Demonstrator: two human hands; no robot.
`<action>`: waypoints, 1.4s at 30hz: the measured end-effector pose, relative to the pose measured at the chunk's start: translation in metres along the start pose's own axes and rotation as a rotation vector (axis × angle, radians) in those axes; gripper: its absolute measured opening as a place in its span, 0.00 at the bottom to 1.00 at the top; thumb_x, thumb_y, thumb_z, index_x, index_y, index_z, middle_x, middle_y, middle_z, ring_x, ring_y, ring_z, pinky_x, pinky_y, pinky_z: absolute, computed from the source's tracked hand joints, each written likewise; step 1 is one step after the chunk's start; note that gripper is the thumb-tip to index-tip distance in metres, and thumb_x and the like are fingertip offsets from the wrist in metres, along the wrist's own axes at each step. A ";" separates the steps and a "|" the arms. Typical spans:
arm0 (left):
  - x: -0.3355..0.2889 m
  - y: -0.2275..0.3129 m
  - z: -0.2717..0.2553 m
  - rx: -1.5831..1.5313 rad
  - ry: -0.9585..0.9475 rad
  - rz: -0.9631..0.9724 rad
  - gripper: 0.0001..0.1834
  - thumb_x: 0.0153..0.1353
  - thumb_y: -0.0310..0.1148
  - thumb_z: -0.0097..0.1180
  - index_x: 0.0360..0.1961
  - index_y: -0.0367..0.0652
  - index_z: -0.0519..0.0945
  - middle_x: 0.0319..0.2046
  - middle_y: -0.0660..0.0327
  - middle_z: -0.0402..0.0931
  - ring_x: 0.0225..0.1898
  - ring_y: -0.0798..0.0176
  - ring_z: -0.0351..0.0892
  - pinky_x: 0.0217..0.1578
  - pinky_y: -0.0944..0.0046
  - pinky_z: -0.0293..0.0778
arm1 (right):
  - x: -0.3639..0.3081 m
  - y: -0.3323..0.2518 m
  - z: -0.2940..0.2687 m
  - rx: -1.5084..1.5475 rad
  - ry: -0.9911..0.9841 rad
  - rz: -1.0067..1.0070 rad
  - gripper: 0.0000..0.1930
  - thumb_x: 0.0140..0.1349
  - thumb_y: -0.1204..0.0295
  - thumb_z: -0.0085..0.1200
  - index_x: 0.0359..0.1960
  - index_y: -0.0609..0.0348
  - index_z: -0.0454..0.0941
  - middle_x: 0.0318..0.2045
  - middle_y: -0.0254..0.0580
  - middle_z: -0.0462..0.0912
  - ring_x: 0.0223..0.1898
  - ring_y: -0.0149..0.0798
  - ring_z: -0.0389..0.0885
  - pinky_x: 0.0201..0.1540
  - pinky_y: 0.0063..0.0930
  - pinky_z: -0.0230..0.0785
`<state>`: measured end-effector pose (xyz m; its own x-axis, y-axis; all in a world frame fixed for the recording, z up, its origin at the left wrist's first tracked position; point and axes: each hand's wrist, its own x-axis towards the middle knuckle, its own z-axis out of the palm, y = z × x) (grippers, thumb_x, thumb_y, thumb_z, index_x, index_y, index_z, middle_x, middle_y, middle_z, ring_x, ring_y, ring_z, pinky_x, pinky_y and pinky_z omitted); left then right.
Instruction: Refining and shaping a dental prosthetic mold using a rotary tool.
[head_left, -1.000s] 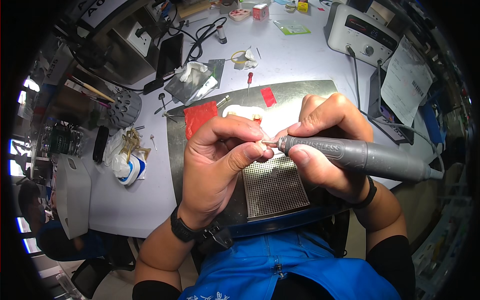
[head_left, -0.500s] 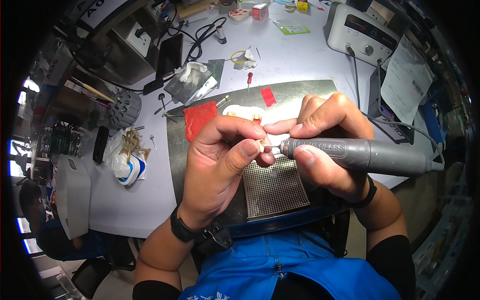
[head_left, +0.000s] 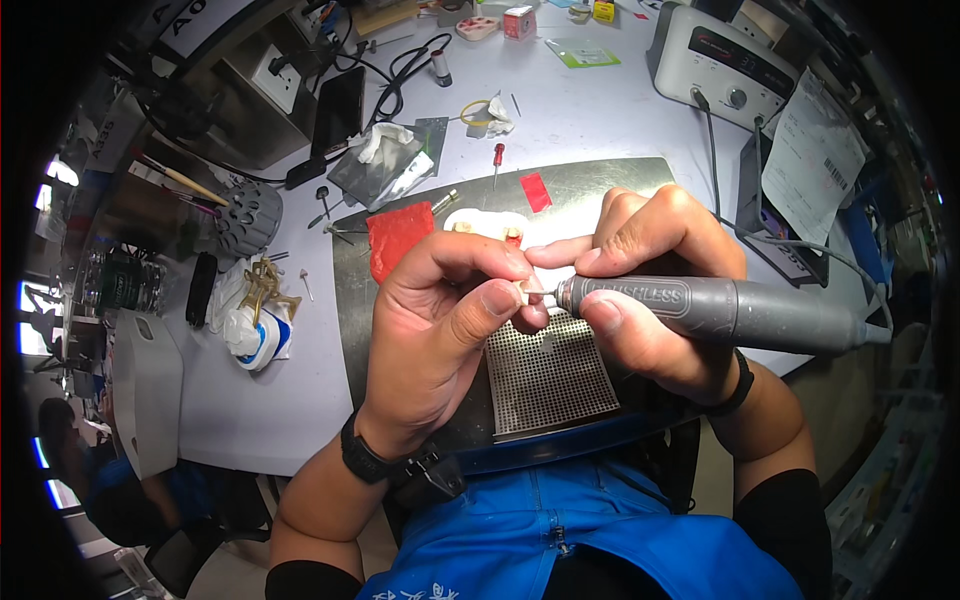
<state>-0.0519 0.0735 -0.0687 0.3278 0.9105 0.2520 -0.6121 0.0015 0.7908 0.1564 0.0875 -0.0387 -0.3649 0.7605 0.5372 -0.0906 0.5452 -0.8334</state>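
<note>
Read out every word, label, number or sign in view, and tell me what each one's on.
I won't copy wording; text stands on:
Grey handpiece in the right hand: raised capitals.
White control box: lit digits; smaller print unreadable.
Paper sheet: barcode, print too small to read.
Blue garment: white characters at the lower edge.
Pale labels, upper left: dark characters.
Small red-and-white box: print too small.

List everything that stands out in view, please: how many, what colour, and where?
handpiece: 1, grey, in right hand
small piece: 1, off-white, in left hand
flat pieces: 2, red, on board
perforated plate: 1, metallic grey, below hands
control box: 1, white, upper right
printed paper: 1, white, right
phone: 1, black, upper left
round holder: 1, grey, left
left hand: 1, bare, left of centre
right hand: 1, bare, right of centre
</note>
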 end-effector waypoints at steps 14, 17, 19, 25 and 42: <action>0.000 0.000 0.000 0.002 0.003 -0.003 0.07 0.71 0.28 0.60 0.47 0.39 0.79 0.36 0.59 0.80 0.40 0.65 0.82 0.45 0.65 0.78 | 0.001 -0.001 0.002 0.025 0.020 0.000 0.11 0.61 0.74 0.62 0.39 0.63 0.71 0.27 0.41 0.73 0.33 0.35 0.79 0.57 0.50 0.81; 0.000 0.000 0.000 0.006 0.006 0.002 0.07 0.71 0.28 0.60 0.47 0.39 0.79 0.36 0.59 0.80 0.40 0.65 0.82 0.45 0.65 0.78 | 0.002 -0.001 0.001 0.015 -0.011 -0.030 0.11 0.61 0.74 0.62 0.39 0.63 0.71 0.27 0.41 0.73 0.33 0.35 0.79 0.57 0.49 0.81; 0.000 0.000 0.000 0.012 0.004 0.005 0.07 0.71 0.29 0.60 0.47 0.39 0.79 0.36 0.59 0.80 0.40 0.66 0.82 0.45 0.65 0.78 | 0.001 -0.001 0.002 0.043 0.007 -0.003 0.11 0.61 0.75 0.62 0.39 0.63 0.71 0.27 0.41 0.73 0.33 0.35 0.79 0.58 0.50 0.81; 0.000 0.000 -0.001 0.012 -0.001 0.005 0.07 0.71 0.29 0.60 0.46 0.39 0.79 0.36 0.59 0.80 0.40 0.66 0.82 0.45 0.65 0.78 | 0.001 0.000 0.002 0.032 0.013 -0.017 0.11 0.61 0.74 0.62 0.39 0.63 0.71 0.26 0.40 0.73 0.33 0.34 0.78 0.57 0.49 0.82; 0.000 -0.001 -0.002 -0.015 -0.011 -0.010 0.07 0.72 0.29 0.58 0.47 0.38 0.78 0.36 0.57 0.80 0.38 0.65 0.82 0.44 0.65 0.79 | 0.001 0.000 0.000 0.006 0.011 -0.010 0.12 0.61 0.73 0.63 0.39 0.63 0.72 0.26 0.40 0.73 0.33 0.35 0.79 0.52 0.43 0.83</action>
<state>-0.0530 0.0745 -0.0704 0.3417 0.9060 0.2498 -0.6193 0.0171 0.7849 0.1563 0.0879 -0.0378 -0.3534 0.7587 0.5472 -0.1001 0.5509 -0.8285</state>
